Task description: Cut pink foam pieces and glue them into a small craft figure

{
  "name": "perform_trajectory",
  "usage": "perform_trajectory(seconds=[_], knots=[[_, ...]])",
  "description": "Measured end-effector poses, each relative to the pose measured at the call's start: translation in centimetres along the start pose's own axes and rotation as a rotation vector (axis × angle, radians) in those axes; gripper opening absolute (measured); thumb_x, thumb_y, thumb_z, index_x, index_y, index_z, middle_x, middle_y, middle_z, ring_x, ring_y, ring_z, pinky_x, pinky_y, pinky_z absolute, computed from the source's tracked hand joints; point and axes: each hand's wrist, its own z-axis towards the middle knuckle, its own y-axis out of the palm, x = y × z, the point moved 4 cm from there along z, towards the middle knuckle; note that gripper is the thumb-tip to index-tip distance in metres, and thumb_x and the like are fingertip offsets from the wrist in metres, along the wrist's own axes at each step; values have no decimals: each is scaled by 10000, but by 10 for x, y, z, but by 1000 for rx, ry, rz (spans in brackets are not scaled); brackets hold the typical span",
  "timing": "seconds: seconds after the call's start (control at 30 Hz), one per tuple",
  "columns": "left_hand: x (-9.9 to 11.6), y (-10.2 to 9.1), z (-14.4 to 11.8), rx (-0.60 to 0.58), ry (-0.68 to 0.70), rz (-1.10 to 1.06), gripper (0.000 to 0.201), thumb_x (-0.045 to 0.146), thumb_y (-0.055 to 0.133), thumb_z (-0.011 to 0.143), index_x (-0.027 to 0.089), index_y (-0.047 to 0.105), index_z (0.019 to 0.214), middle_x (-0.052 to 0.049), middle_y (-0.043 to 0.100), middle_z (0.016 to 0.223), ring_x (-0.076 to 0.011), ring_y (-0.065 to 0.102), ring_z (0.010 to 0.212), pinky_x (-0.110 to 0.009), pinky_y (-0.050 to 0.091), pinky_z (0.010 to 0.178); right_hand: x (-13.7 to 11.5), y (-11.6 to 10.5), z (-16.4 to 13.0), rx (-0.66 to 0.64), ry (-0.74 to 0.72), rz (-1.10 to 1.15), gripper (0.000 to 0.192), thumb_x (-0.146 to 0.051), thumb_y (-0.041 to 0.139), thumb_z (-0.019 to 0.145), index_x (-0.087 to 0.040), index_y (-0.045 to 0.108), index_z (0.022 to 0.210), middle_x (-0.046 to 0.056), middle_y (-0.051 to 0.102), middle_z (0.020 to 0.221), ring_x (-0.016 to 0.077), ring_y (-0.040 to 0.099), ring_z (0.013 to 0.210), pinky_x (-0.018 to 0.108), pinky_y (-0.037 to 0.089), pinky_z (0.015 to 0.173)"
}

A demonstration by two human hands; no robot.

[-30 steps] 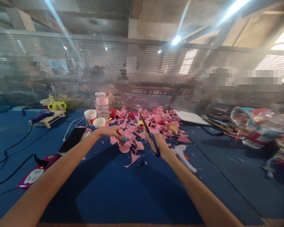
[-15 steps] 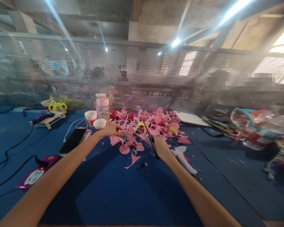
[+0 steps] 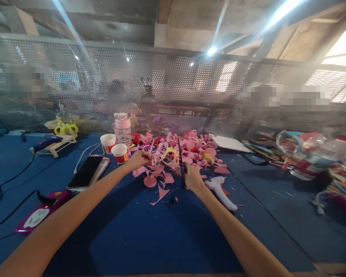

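Note:
My right hand [image 3: 192, 177] is closed round the dark blue handles of a pair of scissors [image 3: 182, 168], whose blades point away from me over the scraps. To the left, my left hand [image 3: 138, 160] has its fingers bent together at the edge of the pile. Whatever sits between those fingertips is too small to name; pink scraps lie right beside them. Beneath and beyond both hands spreads a heap of cut pink paper [image 3: 190, 145], with curls, discs and strips. A yellow cut piece [image 3: 170, 152] lies among them, close to the blades.
A white glue gun [image 3: 221, 192] lies right of my right hand. Two paper cups [image 3: 120, 153], a pink-lidded bottle [image 3: 122, 129] and a phone [image 3: 86, 172] stand or lie on the left, near a purple power strip [image 3: 43, 213]. A large plastic bottle [image 3: 320, 157] rests far right.
The scissors have swung to point more straight ahead. My left fingers have turned and drawn closer in; a small teal bit seen by them before no longer shows. The view has shifted slightly.

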Motion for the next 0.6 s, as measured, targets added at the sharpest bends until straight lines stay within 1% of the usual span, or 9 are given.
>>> perform_trajectory(seconds=[0.1,0.17,0.23,0.33,0.4,0.47,0.53,0.6], knots=[[-2,2,-1,47,-16,-41,123,213,681,542,137,608,607,15,613,577,-121,593,576,-249,486,619,4,1,1,21,23,31,178,-228,461,836,-129,608,810,114,682,713,187,607,649,237,347,557],[-5,2,-1,99,-23,-62,178,245,707,536,142,591,624,11,617,593,-130,608,590,-264,496,642,6,1,2,41,33,71,204,-254,462,840,-119,615,838,118,684,722,185,603,642,241,359,566],[-7,-2,-1,180,-18,-56,218,274,722,530,144,584,637,8,617,615,-132,608,602,-266,490,647,6,1,2,44,36,128,233,-273,457,842,-111,625,842,117,685,724,179,604,634,239,369,567],[-9,-8,0,301,14,22,237,318,723,542,144,595,638,3,617,643,-137,595,626,-252,465,620,4,0,1,25,40,153,265,-300,455,841,-109,638,818,109,681,695,177,604,610,239,371,548],[-9,-10,1,329,32,67,235,334,717,558,143,602,633,0,615,644,-141,589,641,-246,452,608,0,-3,0,26,36,106,278,-313,450,846,-113,642,820,112,682,698,186,611,626,245,372,551],[-8,-9,1,333,26,58,234,335,717,563,141,602,628,1,609,625,-143,583,637,-245,444,598,-4,-7,-2,30,42,24,299,-330,436,856,-118,643,815,127,685,719,203,625,667,255,379,567],[-7,-8,-1,337,4,24,234,329,721,558,141,597,619,1,602,604,-140,572,617,-246,433,585,-8,-11,-4,18,86,-86,324,-358,437,855,-120,649,797,151,686,746,231,640,714,270,389,582],[-3,-5,-4,346,-6,4,236,329,723,552,143,588,609,1,598,595,-136,560,603,-246,421,578,-8,-13,-6,-12,162,-185,326,-365,453,840,-116,659,802,179,684,783,263,651,756,288,403,595]])
